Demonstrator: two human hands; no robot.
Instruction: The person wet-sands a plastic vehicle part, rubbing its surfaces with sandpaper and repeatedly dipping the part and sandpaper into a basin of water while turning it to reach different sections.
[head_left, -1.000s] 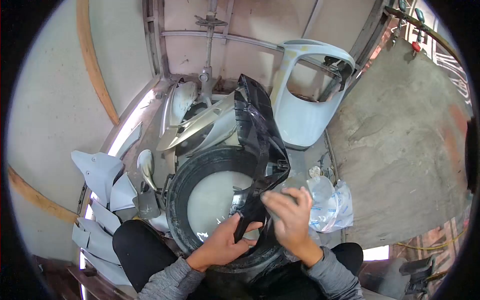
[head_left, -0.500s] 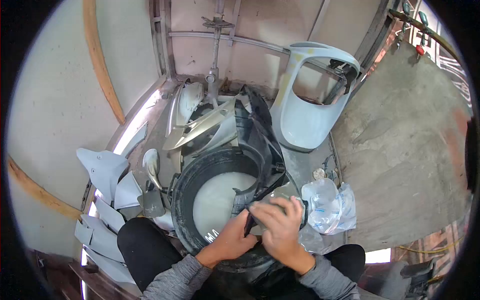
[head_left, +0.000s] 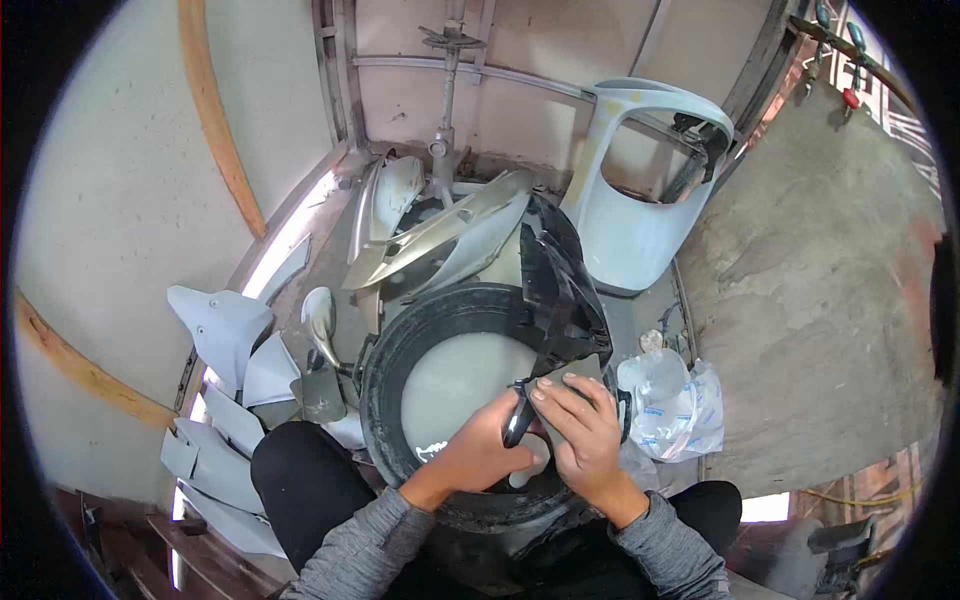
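My left hand [head_left: 478, 447] is closed on the lower end of a glossy black plastic panel [head_left: 566, 290], which slants up over the right side of a black tub [head_left: 383, 350]. Pressed against the same end, my right hand [head_left: 587, 440] has its fingers over a grey sheet [head_left: 578, 368] that looks like sandpaper. A pale piece [head_left: 531, 462] shows between the hands; I cannot make out what it is. Cloudy whitish water [head_left: 455, 390] fills the bottom of the tub below.
Gold and silver panels [head_left: 440, 235] lean behind the tub. A white fairing [head_left: 625, 240] stands at the back right, and clear plastic bags [head_left: 680, 410] lie right of the tub. White panels [head_left: 220, 330] and a mirror [head_left: 319, 315] lie on the left.
The black panel has turned and shifted to the right, showing more of its glossy face. My right hand has moved slightly lower, and the grey sheet now shows above its fingers.
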